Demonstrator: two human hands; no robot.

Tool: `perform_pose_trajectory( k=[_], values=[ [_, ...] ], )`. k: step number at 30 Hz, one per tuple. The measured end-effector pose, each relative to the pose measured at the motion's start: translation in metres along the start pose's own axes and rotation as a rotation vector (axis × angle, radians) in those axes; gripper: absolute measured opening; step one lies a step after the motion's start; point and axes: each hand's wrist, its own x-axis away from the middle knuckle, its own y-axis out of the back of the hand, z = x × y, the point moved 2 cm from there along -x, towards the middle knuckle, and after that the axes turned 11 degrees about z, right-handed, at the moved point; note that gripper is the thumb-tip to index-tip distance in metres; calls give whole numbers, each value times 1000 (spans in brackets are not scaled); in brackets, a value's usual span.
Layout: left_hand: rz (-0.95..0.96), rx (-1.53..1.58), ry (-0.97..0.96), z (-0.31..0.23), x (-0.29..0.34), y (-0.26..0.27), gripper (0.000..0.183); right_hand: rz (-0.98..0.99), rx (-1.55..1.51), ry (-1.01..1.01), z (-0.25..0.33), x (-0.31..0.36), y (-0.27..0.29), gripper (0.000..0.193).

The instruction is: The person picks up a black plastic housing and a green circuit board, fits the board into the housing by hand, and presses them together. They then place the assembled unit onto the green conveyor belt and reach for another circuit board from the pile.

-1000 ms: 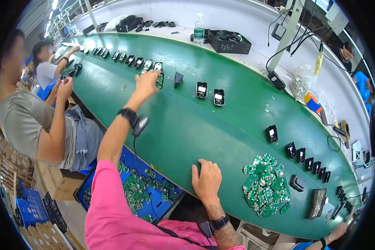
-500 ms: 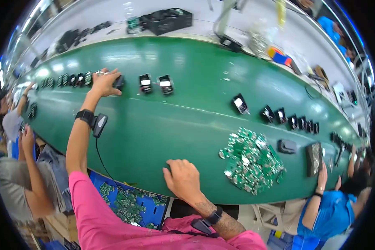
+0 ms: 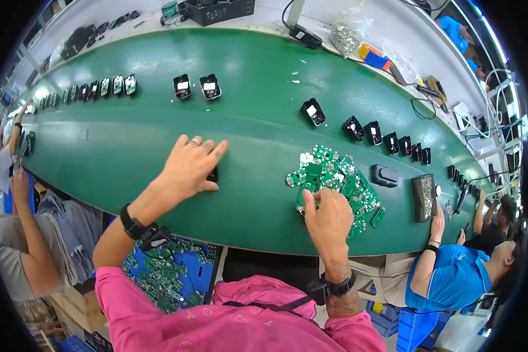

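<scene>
My left hand (image 3: 190, 167) is over the green table with its fingers bent round a small black plastic housing (image 3: 213, 175). The hand covers most of that housing; only a dark edge shows between thumb and forefinger. To the right, my right hand (image 3: 330, 223) rests on the near edge of a heap of green circuit boards (image 3: 361, 190). Its thumb stands apart from the knuckles, but the fingertips are hidden, so a grip on a board cannot be made out. Beyond my left hand stand two open black housings (image 3: 182, 87) with white labels inside.
A row of open black housings (image 3: 374, 133) runs off to the right, and board-filled ones (image 3: 117, 85) to the left. Right of the heap lie a dark closed case (image 3: 384, 175) and a long block (image 3: 423, 199). A blue bin (image 3: 199, 273) holds boards. Co-workers sit on both sides.
My left hand has come nearer from the far row, bringing a black housing with it. My right hand has moved right from the bare table onto the board heap. The view has shifted.
</scene>
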Motion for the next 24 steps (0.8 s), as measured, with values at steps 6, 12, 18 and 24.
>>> perform_pose_trajectory(
  k=[6, 12, 18, 24],
  values=[
    [-382, 123, 25, -49, 30, 3, 84, 84, -228, -85, -14, 1, -16, 22],
    [-509, 1200, -108, -134, 78, -23, 56, 218, -888, 39, 37, 43, -7, 16],
    [-608, 1484, 83, -141, 90, -60, 34, 399, -1075, 106, 54, 52, -13, 12],
    [-300, 1770, 150, -116, 94, -61, 24, 608, -751, 355, 70, 9, -9, 16]
  ],
)
